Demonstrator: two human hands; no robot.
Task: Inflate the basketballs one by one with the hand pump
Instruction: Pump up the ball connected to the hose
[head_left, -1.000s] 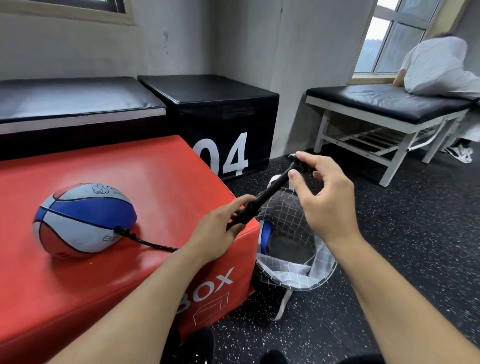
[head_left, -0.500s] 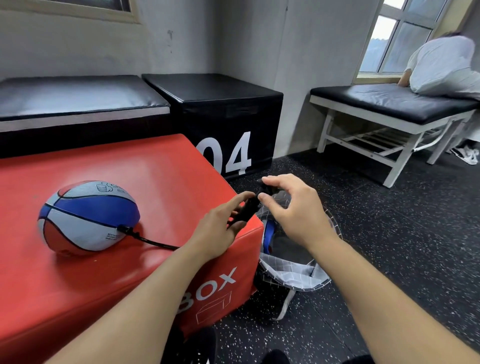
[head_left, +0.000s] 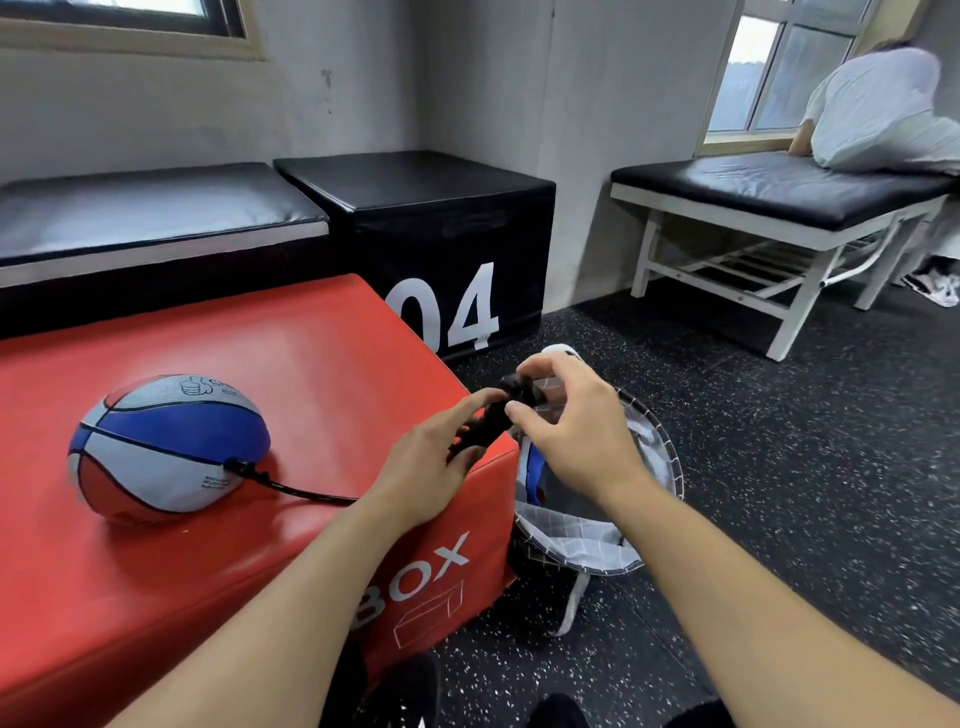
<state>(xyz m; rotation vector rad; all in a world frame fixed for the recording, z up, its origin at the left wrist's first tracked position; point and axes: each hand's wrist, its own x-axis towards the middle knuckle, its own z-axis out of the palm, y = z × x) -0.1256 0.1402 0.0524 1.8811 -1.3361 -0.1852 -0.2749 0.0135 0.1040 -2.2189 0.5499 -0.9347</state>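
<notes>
A sagging blue, white and red basketball lies on the red box at the left. A thin black hose runs from its valve to a black hand pump at the box's right corner. My left hand grips the pump's barrel against the box's edge. My right hand pinches the pump's handle, which is pushed in close to the barrel. Most of the pump is hidden by my fingers.
A grey checked fabric bag stands on the floor beside the box with another blue ball inside. A black box marked 04 and a padded bench stand behind. A person leans on a white-framed bench at the right.
My right hand has pushed the pump handle in toward my left hand, from fully extended to collapsed. The left hand and the ball have stayed in place.
</notes>
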